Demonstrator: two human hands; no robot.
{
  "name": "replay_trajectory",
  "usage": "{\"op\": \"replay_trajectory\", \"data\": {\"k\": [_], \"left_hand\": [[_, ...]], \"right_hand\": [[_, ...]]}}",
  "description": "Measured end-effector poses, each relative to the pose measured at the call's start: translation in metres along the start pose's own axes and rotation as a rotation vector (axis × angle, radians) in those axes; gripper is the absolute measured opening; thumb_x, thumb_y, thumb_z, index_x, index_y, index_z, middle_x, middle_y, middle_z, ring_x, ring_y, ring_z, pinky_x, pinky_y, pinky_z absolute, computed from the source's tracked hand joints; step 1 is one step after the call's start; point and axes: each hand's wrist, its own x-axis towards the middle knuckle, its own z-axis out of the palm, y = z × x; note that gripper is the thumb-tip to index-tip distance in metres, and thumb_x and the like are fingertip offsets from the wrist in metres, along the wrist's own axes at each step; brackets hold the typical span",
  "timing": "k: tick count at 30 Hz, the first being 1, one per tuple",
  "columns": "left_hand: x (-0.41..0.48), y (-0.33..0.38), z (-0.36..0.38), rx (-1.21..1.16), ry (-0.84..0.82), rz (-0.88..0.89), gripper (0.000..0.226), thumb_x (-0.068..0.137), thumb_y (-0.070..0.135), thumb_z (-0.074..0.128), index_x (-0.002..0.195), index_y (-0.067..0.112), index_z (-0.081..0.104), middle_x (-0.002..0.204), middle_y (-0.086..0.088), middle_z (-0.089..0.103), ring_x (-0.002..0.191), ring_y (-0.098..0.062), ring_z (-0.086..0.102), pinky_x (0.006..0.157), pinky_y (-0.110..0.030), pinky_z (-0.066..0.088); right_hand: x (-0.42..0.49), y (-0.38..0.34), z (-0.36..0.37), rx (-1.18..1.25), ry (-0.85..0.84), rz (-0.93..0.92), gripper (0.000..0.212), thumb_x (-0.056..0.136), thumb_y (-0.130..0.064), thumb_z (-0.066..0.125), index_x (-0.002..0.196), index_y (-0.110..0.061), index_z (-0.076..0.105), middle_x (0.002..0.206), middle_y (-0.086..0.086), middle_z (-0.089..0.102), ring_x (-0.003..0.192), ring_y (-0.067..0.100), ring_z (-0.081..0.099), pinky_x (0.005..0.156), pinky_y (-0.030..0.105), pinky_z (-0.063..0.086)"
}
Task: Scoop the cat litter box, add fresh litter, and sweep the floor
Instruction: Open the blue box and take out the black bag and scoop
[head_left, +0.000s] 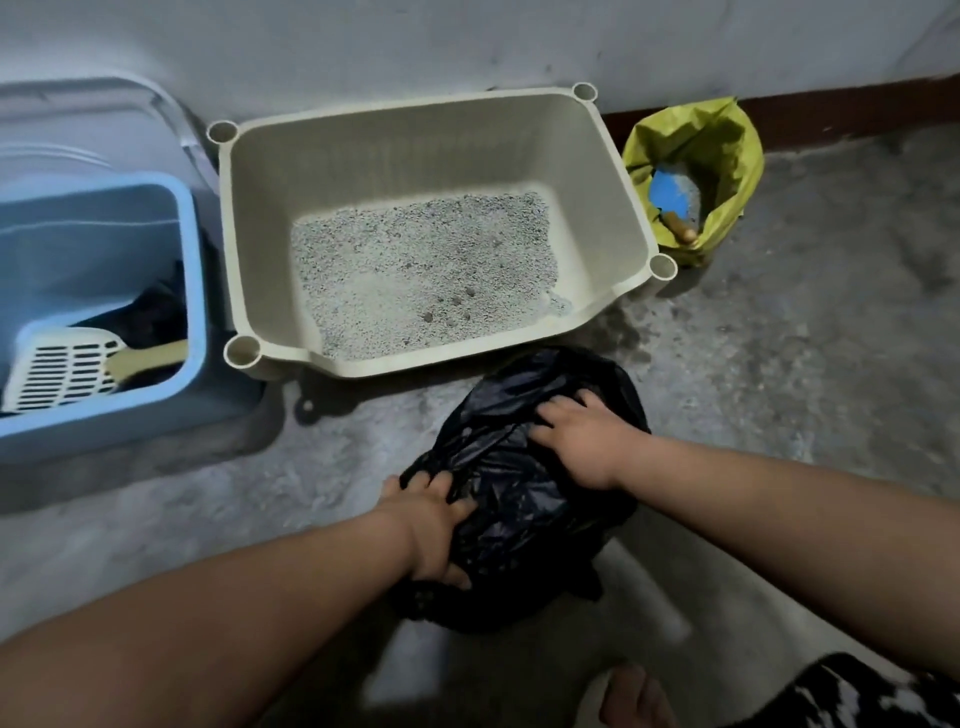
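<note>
The person crouches over a crumpled black plastic rubbish bag (519, 496) lying on the rough concrete floor (779, 338), just short of the beige plastic litter box (389, 156) at twelve o'clock. The left hand (436, 525) has its fingers (457, 506) curled into a bunch of plastic at the bag's near edge. The right hand (576, 436) digs bent fingers into a fold on the far side, so both are grasping the bag.

Grey granular litter (426, 270) covers the box's bottom thinly, with a few dark spots towards the front, so I judge the scooping is not finished and the bag's mouth is being worked open.

To do this well, the hands should draw apart, find the rim, roll it outward and leave the mouth gaping close to the box's front lip. The white slotted scoop (62, 369) waits at nine o'clock in the pale blue plastic bin (192, 291). At two o'clock stands the yellow-green sack (737, 156), which looks to hold fresh litter.
</note>
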Motion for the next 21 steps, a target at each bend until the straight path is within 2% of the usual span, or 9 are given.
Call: {"op": "replay_trajectory", "data": {"k": [4,7,12,15,18,21], "left_hand": [[-0.006,0.009,0.010,-0.114,-0.066,0.105,0.086,0.081,0.066,0.051,0.149,0.036,0.008,0.152,-0.006,0.011,0.138,-0.035,0.018,0.110,-0.051,0.027],[-0.012,0.007,-0.005,-0.104,0.066,0.195,0.077,0.085,0.063,0.047,0.148,0.029,0.018,0.145,-0.007,0.022,0.130,-0.033,0.029,0.104,-0.050,0.037],[-0.028,-0.023,-0.045,-0.044,0.315,0.272,0.065,0.089,0.057,0.044,0.142,0.022,0.034,0.139,-0.008,0.035,0.123,-0.031,0.042,0.100,-0.042,0.042],[-0.045,-0.050,-0.070,0.003,0.386,0.272,0.062,0.090,0.055,0.046,0.141,0.021,0.037,0.139,-0.009,0.039,0.123,-0.030,0.044,0.100,-0.038,0.041],[-0.071,-0.079,-0.087,0.011,0.436,0.256,0.062,0.090,0.054,0.046,0.142,0.023,0.035,0.142,-0.007,0.038,0.125,-0.029,0.043,0.101,-0.039,0.040],[-0.104,-0.112,-0.094,-0.002,0.496,0.204,0.056,0.090,0.054,0.046,0.139,0.028,0.038,0.138,-0.003,0.041,0.120,-0.026,0.047,0.097,-0.039,0.043]], "right_hand": [[0.025,-0.010,-0.015,-0.070,-0.039,-0.082,0.044,0.089,-0.020,0.046,0.133,-0.025,0.048,0.137,0.003,0.041,0.133,0.023,0.032,0.109,0.043,0.020],[0.028,-0.013,-0.026,-0.076,-0.016,-0.110,0.039,0.089,-0.018,0.045,0.126,-0.027,0.054,0.125,0.001,0.049,0.126,0.022,0.041,0.102,0.037,0.028],[0.025,-0.024,-0.071,0.103,0.107,-0.187,0.027,0.085,-0.018,0.051,0.108,-0.021,0.064,0.110,0.004,0.061,0.105,0.026,0.058,0.084,0.033,0.048],[0.032,-0.035,-0.102,0.164,0.150,-0.183,0.022,0.084,-0.022,0.055,0.103,-0.024,0.066,0.108,0.002,0.064,0.101,0.025,0.060,0.081,0.033,0.050],[0.042,-0.047,-0.134,0.123,0.208,-0.166,0.021,0.084,-0.027,0.056,0.104,-0.028,0.064,0.109,-0.001,0.064,0.102,0.022,0.059,0.078,0.030,0.049],[0.055,-0.062,-0.170,0.129,0.297,-0.157,0.024,0.083,-0.025,0.055,0.105,-0.030,0.064,0.111,-0.005,0.063,0.105,0.019,0.059,0.078,0.028,0.046]]}}
